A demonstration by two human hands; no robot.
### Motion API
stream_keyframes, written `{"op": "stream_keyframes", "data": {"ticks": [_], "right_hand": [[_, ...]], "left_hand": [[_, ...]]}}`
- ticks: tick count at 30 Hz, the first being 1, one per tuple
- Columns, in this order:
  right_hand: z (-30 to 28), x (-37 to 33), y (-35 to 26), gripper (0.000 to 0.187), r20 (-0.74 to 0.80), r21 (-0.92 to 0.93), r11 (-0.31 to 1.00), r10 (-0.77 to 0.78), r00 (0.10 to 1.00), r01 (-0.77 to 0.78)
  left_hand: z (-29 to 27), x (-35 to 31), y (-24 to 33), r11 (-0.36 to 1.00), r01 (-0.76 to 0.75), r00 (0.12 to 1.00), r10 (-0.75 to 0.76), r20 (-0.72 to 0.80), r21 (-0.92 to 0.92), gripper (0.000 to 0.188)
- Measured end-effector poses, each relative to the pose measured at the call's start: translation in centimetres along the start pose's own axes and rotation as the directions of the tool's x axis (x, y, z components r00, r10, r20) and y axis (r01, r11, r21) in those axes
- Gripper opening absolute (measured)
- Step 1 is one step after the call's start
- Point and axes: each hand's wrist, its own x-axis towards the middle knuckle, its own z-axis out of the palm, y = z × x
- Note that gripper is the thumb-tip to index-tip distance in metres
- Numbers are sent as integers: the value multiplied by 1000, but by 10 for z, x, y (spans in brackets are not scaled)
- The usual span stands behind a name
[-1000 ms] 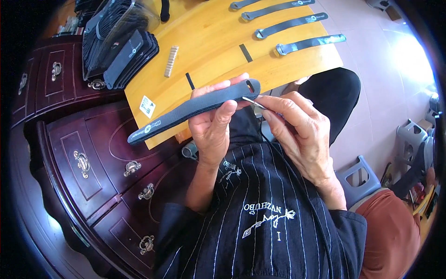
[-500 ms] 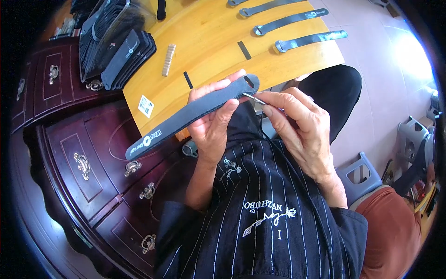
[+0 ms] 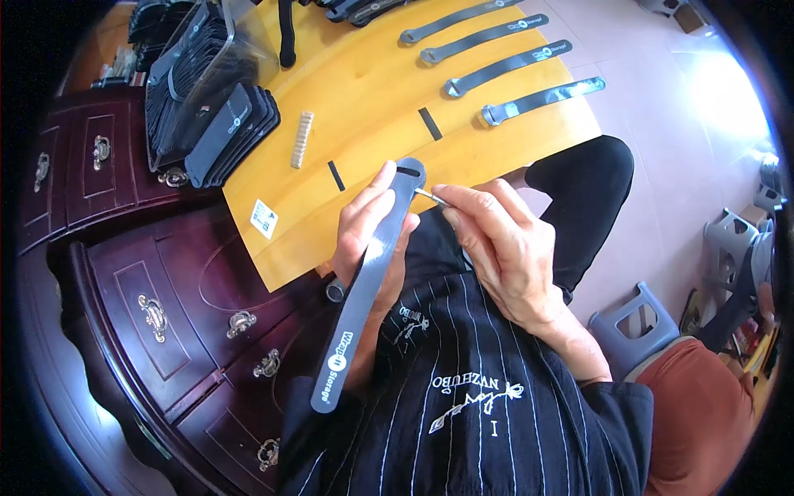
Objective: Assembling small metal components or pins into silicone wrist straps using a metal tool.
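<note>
A dark grey hook-and-loop strap (image 3: 368,281) slants across my left hand (image 3: 357,236), which grips it near its rounded, slotted end. The strap's printed tail hangs down toward my lap. My right hand (image 3: 509,252) pinches a slim metal tool (image 3: 429,197) between thumb and fingers. The tool's thin tip meets the strap's edge just below the slot. Its handle is mostly hidden in my fingers, so its exact kind does not show.
Several similar straps (image 3: 511,68) lie in a row on the wooden table (image 3: 372,107). Stacked straps (image 3: 227,136) stand beside a clear box (image 3: 263,41). Two black strips (image 3: 336,175), a ribbed beige strip (image 3: 303,140) and a sticker (image 3: 264,219) are nearer. Drawers (image 3: 157,306) flank the left; a stool (image 3: 635,331) stands right.
My left hand has turned the strap steeper, swinging its printed tail down toward me. Both hands have shifted left and lower, and the tool tip stays by the slotted end.
</note>
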Motion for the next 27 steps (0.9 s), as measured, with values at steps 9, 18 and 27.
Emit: {"op": "stream_keyframes", "data": {"ticks": [9, 18, 27], "right_hand": [[4, 4, 1, 19, -1, -78, 994, -83, 997, 83], [9, 5, 12, 25, 139, 447, 860, 203, 969, -245], [10, 6, 1, 20, 409, 723, 377, 442, 798, -579]], "left_hand": [[2, 0, -9, 979, -199, 977, 202, -70, 53, 35], [0, 4, -7, 974, -221, 974, 224, -43, 58, 42], [-2, 10, -11, 961, -276, 961, 276, 3, 13, 39]]}}
